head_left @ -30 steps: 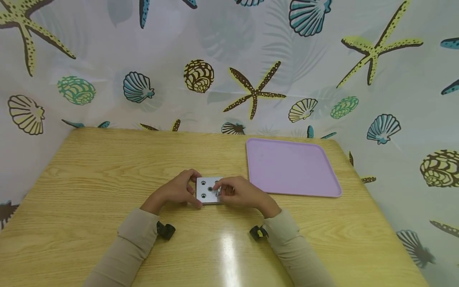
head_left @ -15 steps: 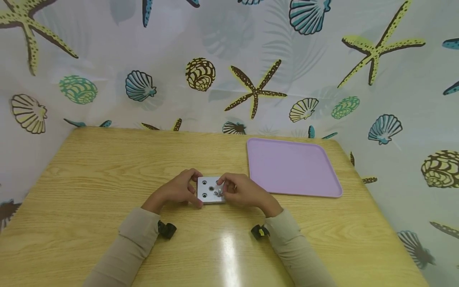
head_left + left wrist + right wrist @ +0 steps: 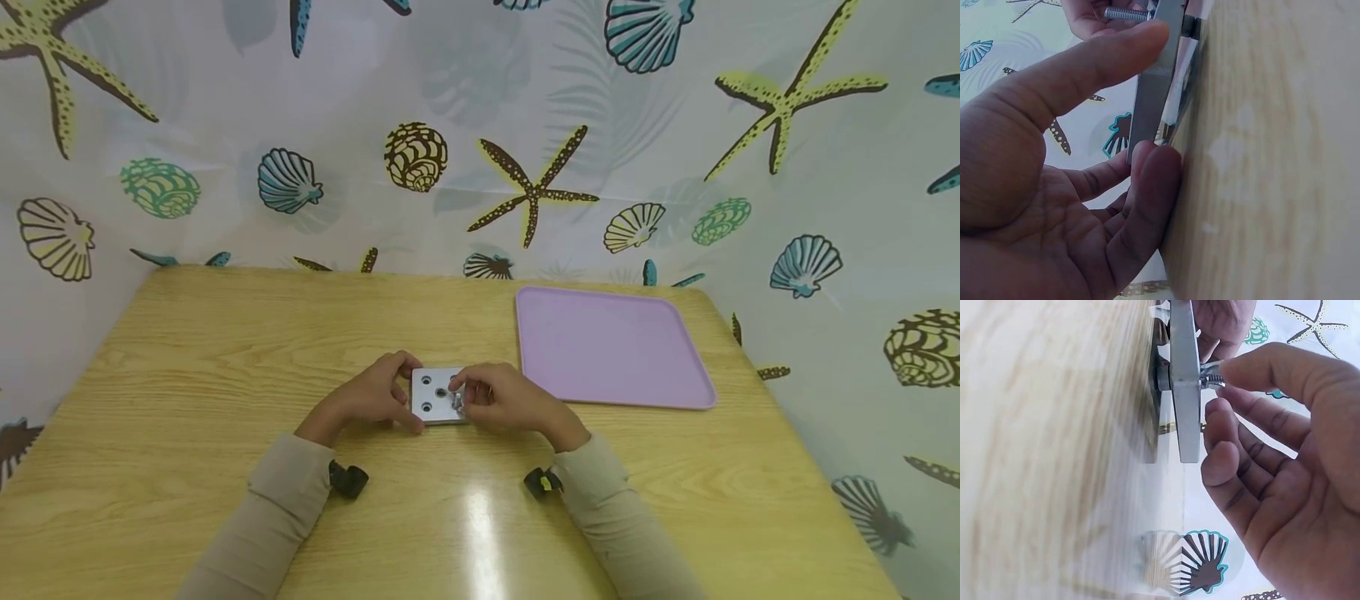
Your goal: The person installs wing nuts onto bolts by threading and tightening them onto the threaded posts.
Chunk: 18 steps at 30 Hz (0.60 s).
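Observation:
A silvery metal plate [image 3: 438,416] with several holes stands slightly raised off the wooden table. My left hand [image 3: 372,392] grips its left edge, thumb at the near corner and fingers at the far side. From the plate's right part a threaded bolt [image 3: 1127,14] sticks up, and its dark lower end [image 3: 1163,376] shows beneath. A small wing nut [image 3: 1210,366] sits on the bolt close to the plate's face. My right hand [image 3: 504,401] pinches the wing nut with thumb and forefinger, the other fingers loosely curled beside the plate. The plate's right edge is partly hidden by that hand.
A shallow lilac tray [image 3: 615,348] lies at the back right of the wooden table [image 3: 262,325]. Behind and beside the table hangs a white cloth [image 3: 337,83] printed with shells and starfish. Dark wrist mounts [image 3: 347,482] sit under both sleeves.
The right fingers shift a little about the wing nut, drawing back to the right and then closing in again. The left hand and the plate stay in place.

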Motion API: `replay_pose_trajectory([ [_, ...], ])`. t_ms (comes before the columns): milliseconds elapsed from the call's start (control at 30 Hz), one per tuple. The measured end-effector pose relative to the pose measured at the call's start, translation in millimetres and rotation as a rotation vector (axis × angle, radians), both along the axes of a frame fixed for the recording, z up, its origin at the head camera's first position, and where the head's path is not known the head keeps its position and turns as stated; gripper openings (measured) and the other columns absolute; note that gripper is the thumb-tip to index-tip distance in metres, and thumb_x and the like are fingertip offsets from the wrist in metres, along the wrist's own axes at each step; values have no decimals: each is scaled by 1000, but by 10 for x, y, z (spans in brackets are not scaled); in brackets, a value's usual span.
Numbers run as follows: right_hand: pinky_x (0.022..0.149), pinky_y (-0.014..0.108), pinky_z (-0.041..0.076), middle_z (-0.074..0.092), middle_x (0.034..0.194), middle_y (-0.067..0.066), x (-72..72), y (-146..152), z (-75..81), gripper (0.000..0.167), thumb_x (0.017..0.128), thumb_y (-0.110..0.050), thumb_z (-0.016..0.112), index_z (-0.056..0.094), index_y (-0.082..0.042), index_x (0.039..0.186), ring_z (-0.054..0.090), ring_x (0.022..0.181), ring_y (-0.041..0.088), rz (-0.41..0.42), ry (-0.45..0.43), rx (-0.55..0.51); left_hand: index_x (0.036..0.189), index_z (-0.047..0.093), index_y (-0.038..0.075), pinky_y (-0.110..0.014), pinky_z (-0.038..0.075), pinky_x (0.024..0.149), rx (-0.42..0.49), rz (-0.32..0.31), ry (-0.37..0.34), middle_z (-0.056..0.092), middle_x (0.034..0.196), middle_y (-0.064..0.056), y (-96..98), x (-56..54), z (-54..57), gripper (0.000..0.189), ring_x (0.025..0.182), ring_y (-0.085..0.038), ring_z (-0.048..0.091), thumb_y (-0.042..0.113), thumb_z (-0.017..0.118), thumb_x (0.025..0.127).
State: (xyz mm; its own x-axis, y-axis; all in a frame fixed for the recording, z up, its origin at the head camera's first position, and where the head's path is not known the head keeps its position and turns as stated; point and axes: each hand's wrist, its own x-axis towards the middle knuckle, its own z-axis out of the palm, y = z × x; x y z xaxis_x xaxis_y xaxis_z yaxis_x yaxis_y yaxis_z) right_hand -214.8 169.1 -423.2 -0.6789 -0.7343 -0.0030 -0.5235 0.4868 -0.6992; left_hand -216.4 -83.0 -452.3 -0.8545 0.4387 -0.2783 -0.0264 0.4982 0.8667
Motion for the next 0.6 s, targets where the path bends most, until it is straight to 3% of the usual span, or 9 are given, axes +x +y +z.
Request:
replay_pose_trajectory([
  [600, 68, 20, 50, 65, 89, 5, -24, -34, 59, 27, 89, -13, 70, 66, -5, 115, 55, 73, 5, -51, 17, 54, 137, 45, 4, -29, 52, 61, 13, 8, 10, 43, 130, -16, -46, 1, 3, 82, 92, -21, 53, 12, 91, 70],
])
